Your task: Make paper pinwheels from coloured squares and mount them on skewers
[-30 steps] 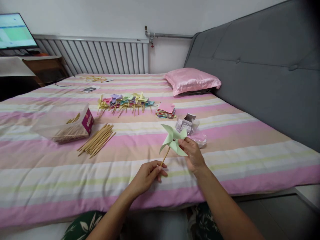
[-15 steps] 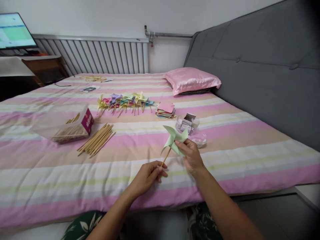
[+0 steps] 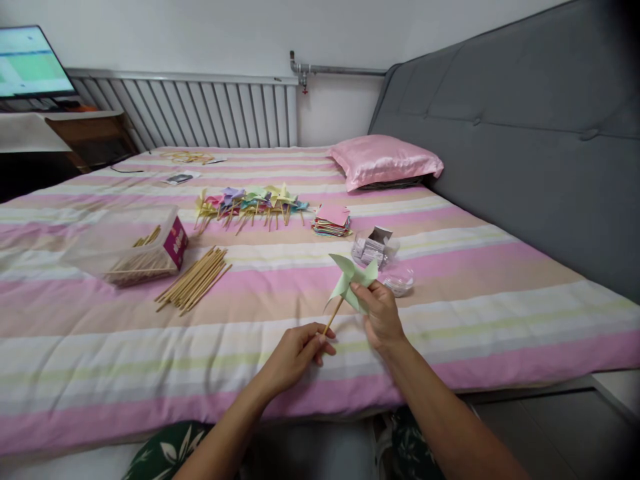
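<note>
1. Nearest the camera, both forearms reach out over the edge of a bed (image 3: 100, 373) covered in a pink, cream and pale green striped sheet.
2. The left hand (image 3: 295, 355) has its fingers closed around the lower end of a thin wooden stick (image 3: 332, 316), which leans up and to the right.
3. At the top of that stick sits a pale green paper pinwheel (image 3: 347, 280), held above the sheet near the bed's front edge. The right hand (image 3: 380, 313) pinches one of its blades between thumb and fingertips.
4. Just beyond the pinwheel lie a small clear dish (image 3: 399, 281) and a clear tub of small silvery packets (image 3: 373, 248).
5. To the left, a loose bundle of wooden sticks (image 3: 193, 280) lies beside a clear plastic box (image 3: 125, 247) holding more sticks.
6. Farther back, a row of finished pinwheels (image 3: 250, 203) in mixed colours lies next to a stack of coloured paper squares (image 3: 331, 221).
7. A pink pillow (image 3: 383, 160) rests against the grey headboard (image 3: 525, 127); a radiator (image 3: 190, 110) runs along the far wall.
</note>
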A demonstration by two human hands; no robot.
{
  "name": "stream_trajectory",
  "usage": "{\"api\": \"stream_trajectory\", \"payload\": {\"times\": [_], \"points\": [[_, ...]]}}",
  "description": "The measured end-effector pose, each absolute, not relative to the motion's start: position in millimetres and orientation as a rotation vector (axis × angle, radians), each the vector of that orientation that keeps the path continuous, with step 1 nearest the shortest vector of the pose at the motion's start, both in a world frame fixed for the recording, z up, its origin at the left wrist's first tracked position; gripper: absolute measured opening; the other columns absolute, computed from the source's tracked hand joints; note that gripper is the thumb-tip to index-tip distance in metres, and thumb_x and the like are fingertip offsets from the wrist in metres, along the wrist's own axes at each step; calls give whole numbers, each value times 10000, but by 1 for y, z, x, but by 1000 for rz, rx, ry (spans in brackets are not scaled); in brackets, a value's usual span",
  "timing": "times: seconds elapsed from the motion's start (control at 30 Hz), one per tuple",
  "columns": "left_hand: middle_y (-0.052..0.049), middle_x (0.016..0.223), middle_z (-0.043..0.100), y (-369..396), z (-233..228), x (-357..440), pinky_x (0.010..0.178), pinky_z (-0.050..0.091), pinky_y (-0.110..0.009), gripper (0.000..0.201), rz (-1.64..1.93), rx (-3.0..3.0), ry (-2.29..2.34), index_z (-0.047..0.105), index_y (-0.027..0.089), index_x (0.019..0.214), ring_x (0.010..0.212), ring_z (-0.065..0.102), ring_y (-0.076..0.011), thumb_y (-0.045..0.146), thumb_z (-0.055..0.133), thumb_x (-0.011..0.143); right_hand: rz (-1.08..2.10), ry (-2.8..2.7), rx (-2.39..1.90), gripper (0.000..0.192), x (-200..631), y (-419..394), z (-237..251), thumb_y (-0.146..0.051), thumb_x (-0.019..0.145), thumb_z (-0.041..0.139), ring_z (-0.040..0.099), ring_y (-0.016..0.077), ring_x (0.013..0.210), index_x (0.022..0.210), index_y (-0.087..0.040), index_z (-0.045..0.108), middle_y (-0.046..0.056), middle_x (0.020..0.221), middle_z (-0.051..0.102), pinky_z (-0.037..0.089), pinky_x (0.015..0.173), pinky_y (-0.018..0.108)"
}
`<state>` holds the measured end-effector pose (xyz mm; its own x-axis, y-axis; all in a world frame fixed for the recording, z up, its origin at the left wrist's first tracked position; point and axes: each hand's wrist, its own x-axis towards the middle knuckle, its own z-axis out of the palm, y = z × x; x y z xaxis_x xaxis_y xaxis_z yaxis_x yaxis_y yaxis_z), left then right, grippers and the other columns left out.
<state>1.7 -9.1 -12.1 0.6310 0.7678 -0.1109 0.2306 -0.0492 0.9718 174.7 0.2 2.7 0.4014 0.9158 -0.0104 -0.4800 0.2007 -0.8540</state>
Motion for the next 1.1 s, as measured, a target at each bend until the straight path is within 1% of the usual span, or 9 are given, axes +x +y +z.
{"api": "stream_trajectory", "payload": {"times": [0.17, 0.43, 0.83, 1.0, 1.1], "points": [[-98, 824, 678, -9, -12, 2, 606, 430, -253, 373, 533, 1604, 861, 611, 130, 982, 591, 541, -123, 430, 413, 881, 1013, -597, -951, 218, 175, 1, 2, -310, 579, 766, 520, 106, 558, 686, -153, 658, -11, 603, 615, 404, 546, 230], [-94, 814, 679, -9, -13, 2, 598, 425, -250, 377, 537, 1605, 862, 615, 132, 976, 581, 540, -124, 436, 416, 876, 981, -609, -986, 241, 175, 0, 2, -333, 577, 758, 522, 113, 556, 691, -151, 648, 4, 612, 615, 416, 535, 233], [-99, 826, 679, -9, -14, 2, 595, 430, -244, 373, 543, 1589, 855, 607, 126, 978, 578, 542, -118, 431, 417, 880, 993, -576, -956, 224, 174, 2, 0, -316, 588, 758, 556, 115, 580, 708, -158, 654, -3, 646, 650, 428, 576, 238], [-100, 815, 690, -9, -13, 2, 585, 441, -246, 354, 565, 1586, 881, 597, 123, 978, 581, 563, -127, 426, 459, 860, 977, -556, -946, 219, 177, 4, -2, -313, 601, 755, 585, 127, 618, 733, -163, 663, 6, 690, 671, 453, 616, 249], [-96, 807, 697, -10, -12, 2, 590, 448, -251, 330, 566, 1589, 909, 598, 129, 969, 604, 588, -142, 413, 487, 845, 965, -521, -930, 219, 179, 4, 0, -304, 584, 768, 590, 127, 619, 721, -170, 662, -2, 670, 668, 460, 628, 251]]}}
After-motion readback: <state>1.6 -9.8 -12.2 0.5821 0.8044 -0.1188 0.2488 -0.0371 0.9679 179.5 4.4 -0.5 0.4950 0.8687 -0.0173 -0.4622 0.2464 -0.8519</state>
